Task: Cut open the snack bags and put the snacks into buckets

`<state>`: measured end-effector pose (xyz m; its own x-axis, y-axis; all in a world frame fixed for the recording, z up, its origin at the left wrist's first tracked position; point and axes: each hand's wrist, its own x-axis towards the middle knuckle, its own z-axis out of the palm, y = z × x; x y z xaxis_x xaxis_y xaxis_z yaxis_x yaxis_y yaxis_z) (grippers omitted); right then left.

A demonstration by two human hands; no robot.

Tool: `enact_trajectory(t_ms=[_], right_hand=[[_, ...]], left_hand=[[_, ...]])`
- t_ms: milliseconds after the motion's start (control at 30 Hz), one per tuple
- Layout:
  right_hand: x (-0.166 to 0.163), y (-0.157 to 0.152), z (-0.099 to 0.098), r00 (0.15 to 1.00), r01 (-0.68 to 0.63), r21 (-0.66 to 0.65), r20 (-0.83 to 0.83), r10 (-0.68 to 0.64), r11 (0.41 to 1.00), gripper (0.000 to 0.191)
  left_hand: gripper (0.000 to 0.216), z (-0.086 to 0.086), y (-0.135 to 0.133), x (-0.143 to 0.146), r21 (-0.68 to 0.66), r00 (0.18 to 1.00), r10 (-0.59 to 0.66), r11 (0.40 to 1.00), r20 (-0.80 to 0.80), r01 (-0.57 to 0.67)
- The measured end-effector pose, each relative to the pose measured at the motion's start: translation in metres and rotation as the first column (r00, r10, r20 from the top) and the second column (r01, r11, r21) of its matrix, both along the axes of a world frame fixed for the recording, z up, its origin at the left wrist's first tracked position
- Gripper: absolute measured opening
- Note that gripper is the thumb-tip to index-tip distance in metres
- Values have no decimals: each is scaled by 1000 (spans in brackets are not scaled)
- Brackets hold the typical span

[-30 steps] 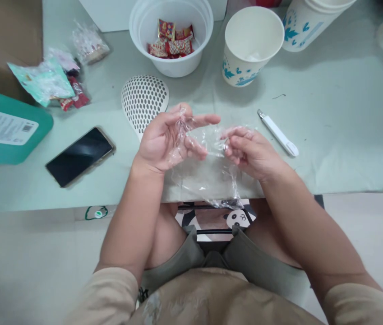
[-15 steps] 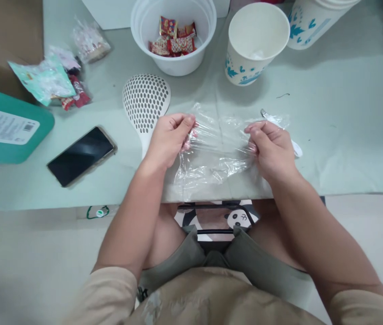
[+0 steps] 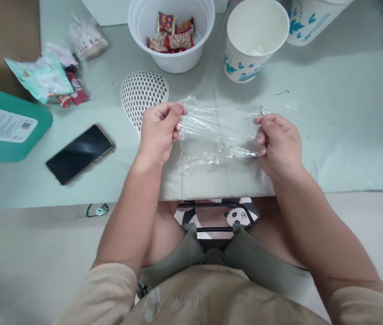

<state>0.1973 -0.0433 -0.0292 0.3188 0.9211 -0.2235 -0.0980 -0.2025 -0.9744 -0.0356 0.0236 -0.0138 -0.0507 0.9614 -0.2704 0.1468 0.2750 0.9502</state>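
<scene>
- Head view, centre of the frame: the left hand [image 3: 159, 131] and the right hand [image 3: 281, 140] are apart, each pinching one side of a piece of clear plastic film [image 3: 216, 131] spanning between them; whether it is a sheet or a bag, I cannot tell.
- The step in hand looks like spreading the film; the next move seems to call for firm pinches and an even pull, since such thin stuff could crease or slip.
- Beside the left hand lies a white perforated scoop [image 3: 145, 92], its handle hidden.
- Upper middle of the frame: a white bowl [image 3: 177, 63] holding red wrapped sweets [image 3: 179, 41], with a paper cup [image 3: 242, 67] to its right.
- Left of the frame: a phone [image 3: 80, 154], a green container [image 3: 18, 149] and small packets [image 3: 40, 79].
- A pale green cloth [image 3: 353, 149] covers the table; light floor [image 3: 363, 230] shows below its edge.
</scene>
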Motion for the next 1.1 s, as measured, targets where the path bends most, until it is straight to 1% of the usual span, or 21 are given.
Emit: enact_trajectory(t_ms=[67, 167, 200, 267, 333, 400, 433, 467, 533, 567, 600, 633, 733, 767, 800, 833, 867, 933, 967, 1033, 1100], right_hand=[[3, -1, 1, 998, -59, -18, -33, 58, 998, 32], [8, -1, -1, 982, -185, 55, 32, 184, 981, 44], [8, -1, -3, 972, -231, 91, 72, 225, 969, 50], [4, 0, -6, 953, -295, 145, 116, 280, 944, 59], [-5, 2, -8, 950, -310, 156, 94, 299, 938, 64], [-16, 3, -9, 947, -322, 134, 34, 320, 937, 66], [-21, 3, -8, 938, -344, 116, -3, 346, 932, 66], [-26, 3, -7, 926, -371, 95, -44, 376, 924, 63], [-32, 2, -5, 905, -397, 56, -140, 401, 916, 49], [-33, 1, -3, 902, -388, 42, -186, 389, 921, 42], [-33, 0, -1, 903, -367, 30, -226, 364, 930, 37], [-33, -1, 1, 906, -340, 22, -258, 334, 940, 35], [-29, -3, 4, 909, -292, 7, -309, 280, 956, 36], [-28, -3, 4, 910, -285, -1, -313, 270, 958, 37], [-27, -3, 4, 913, -278, -11, -314, 260, 961, 38], [-25, -3, 4, 917, -267, -18, -311, 248, 964, 38], [-24, -2, 3, 924, -254, -22, -302, 236, 967, 39], [-23, 0, 0, 940, -216, -17, -272, 203, 976, 37], [-22, 1, -2, 951, -185, -4, -253, 178, 983, 36], [-19, 3, -5, 972, -102, 35, -210, 107, 994, 36], [-17, 5, -7, 986, -24, 71, -165, 35, 997, 37]], left_hand=[[27, 2, 2, 1, -35, 995, 47, 998, 93, -44], [33, 8, 4, 3, -147, 940, 107, 987, 323, -62], [35, 10, 5, 3, -184, 924, 108, 982, 366, -42], [36, 15, 5, 3, -220, 924, 78, 976, 375, 6], [36, 18, 4, 2, -217, 912, 60, 976, 405, 32], [38, 18, 2, 2, -226, 850, 96, 974, 518, 27], [40, 18, 1, 2, -235, 823, 118, 972, 556, 20], [42, 17, 0, 2, -242, 819, 126, 970, 560, 16], [37, 13, -1, 1, -217, 860, 110, 976, 498, 1], [32, 11, -1, 1, -194, 875, 107, 981, 472, -15], [27, 9, -1, 0, -175, 871, 118, 984, 476, -38], [24, 8, 0, -1, -166, 843, 147, 984, 517, -70], [23, 9, 3, -3, -230, 678, 282, 958, 679, -169], [23, 10, 3, -3, -255, 638, 313, 949, 703, -185], [24, 12, 4, -4, -269, 621, 327, 945, 712, -189], [24, 14, 4, -5, -271, 629, 321, 946, 708, -178], [25, 15, 3, -6, -268, 656, 293, 953, 695, -143], [33, 18, 0, -7, -280, 719, 195, 960, 667, 0], [39, 20, -2, -7, -302, 738, 141, 949, 660, 89], [49, 21, -7, -5, -354, 774, 45, 905, 631, 236], [44, 22, -13, -2, -379, 838, -59, 873, 542, 306]])
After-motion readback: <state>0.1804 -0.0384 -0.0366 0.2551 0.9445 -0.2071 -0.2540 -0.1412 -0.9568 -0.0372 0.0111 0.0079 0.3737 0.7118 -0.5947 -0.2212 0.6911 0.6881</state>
